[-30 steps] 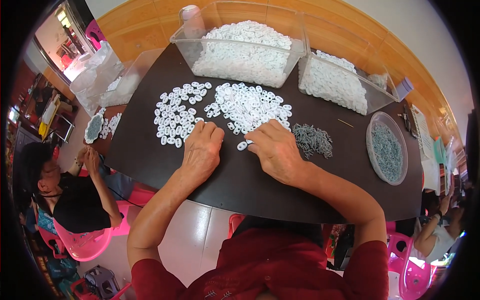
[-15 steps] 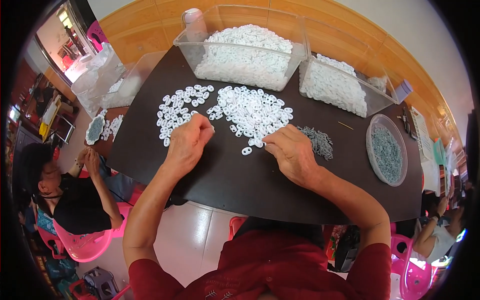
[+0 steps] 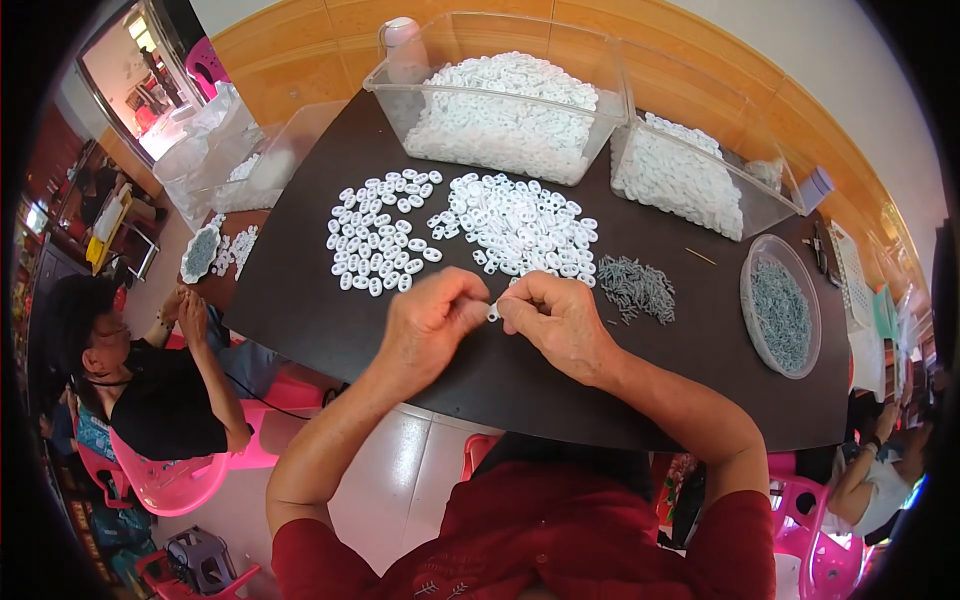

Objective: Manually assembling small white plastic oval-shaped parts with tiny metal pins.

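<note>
Above the near middle of the dark table my two hands come together, fingertips almost touching. A small white oval piece with two holes (image 3: 493, 312) shows between them, pinched in the closed fingers of my right hand (image 3: 562, 325). My left hand (image 3: 432, 325) is closed too, its thumb beside that piece; whatever its fingers hold is hidden. Just beyond lies a big heap of white two-hole pieces (image 3: 520, 225). To its left spreads a looser group of the same pieces (image 3: 375, 240). A pile of small grey pins (image 3: 637, 290) rests right of the heap.
Two clear bins (image 3: 500, 165) (image 3: 680, 205) of white pieces stand at the back. A round tub (image 3: 748, 325) of grey pins sits at right, near a thin yellow stick (image 3: 701, 256). A co-worker in black (image 3: 165, 400) sits at left; another person (image 3: 875, 480) is far right.
My right hand has drawn back from the heap with a white piece. My left hand has left the loose group at left and moved right and nearer, meeting the right hand.
</note>
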### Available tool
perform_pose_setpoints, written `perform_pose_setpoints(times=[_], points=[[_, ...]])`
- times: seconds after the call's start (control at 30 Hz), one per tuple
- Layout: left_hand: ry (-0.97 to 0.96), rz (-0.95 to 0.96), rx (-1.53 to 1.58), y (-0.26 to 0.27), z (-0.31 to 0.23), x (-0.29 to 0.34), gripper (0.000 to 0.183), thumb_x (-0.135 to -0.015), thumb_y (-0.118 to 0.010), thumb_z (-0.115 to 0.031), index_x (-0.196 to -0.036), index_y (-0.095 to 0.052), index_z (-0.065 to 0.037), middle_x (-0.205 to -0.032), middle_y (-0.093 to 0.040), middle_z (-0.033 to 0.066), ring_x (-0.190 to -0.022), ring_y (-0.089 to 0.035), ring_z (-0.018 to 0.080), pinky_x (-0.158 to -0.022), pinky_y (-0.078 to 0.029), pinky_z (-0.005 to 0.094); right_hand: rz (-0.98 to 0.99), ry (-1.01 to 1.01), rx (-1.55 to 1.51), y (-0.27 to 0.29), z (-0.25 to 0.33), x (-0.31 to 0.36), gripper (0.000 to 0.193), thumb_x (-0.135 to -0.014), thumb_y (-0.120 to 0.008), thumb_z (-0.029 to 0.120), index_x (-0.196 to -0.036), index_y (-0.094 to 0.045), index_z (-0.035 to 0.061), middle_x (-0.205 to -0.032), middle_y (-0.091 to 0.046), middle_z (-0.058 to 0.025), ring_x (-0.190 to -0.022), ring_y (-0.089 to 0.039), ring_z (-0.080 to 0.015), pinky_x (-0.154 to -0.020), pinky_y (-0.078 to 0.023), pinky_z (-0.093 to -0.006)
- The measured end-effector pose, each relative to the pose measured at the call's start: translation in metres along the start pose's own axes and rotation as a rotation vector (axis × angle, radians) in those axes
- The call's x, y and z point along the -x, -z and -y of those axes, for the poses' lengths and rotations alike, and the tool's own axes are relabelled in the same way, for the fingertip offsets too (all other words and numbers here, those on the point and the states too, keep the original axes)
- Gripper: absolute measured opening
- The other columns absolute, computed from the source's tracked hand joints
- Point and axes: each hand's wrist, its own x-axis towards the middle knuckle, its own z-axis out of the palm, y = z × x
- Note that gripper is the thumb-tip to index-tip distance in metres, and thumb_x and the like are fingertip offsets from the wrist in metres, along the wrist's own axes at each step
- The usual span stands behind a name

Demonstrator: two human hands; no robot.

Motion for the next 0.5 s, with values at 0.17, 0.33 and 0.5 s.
perform_pose_setpoints(times=[0.17, 0.33, 0.5], points=[[-0.177, -0.181, -0.57, 0.038, 0.045, -0.02, 0.016, -0.07, -0.07, -0.001, -0.082, -0.06, -0.005, -0.075, -0.058, 0.0103, -0.072, -0.059, 0.0287, -0.062, -0.047, 0.0388, -0.052, -0.076, -0.022, 0.017, 0.0, 0.002, 0.012, -0.089, -0.06, 0.01, -0.083, -0.063, -0.0001, -0.072, -0.062, -0.001, -0.063, -0.05, -0.0038, -0.057, -0.04, -0.0202], [-0.256, -0.214, -0.737, 0.053, 0.056, -0.028, 0.025, -0.069, -0.071, -0.001, -0.093, -0.064, -0.005, -0.082, -0.062, 0.0108, -0.075, -0.061, 0.0287, -0.065, -0.049, 0.0377, -0.102, -0.089, -0.064, 0.032, -0.005, 0.013, 0.015, -0.087, -0.061, 0.012, -0.081, -0.063, -0.0014, -0.07, -0.063, -0.0026, -0.062, -0.052, -0.0052, -0.056, -0.041, -0.0213], [-0.32, -0.18, -0.492, 0.015, -0.006, -0.01, 0.029, -0.072, -0.07, 0.002, -0.1, -0.066, -0.002, -0.087, -0.064, 0.0117, -0.079, -0.064, 0.0269, -0.07, -0.051, 0.0336, -0.071, -0.139, -0.059, 0.037, -0.006, 0.029, 0.015, -0.09, -0.06, 0.013, -0.086, -0.064, -0.0017, -0.073, -0.064, -0.0032, -0.066, -0.054, -0.0058, -0.06, -0.044, -0.0207]])
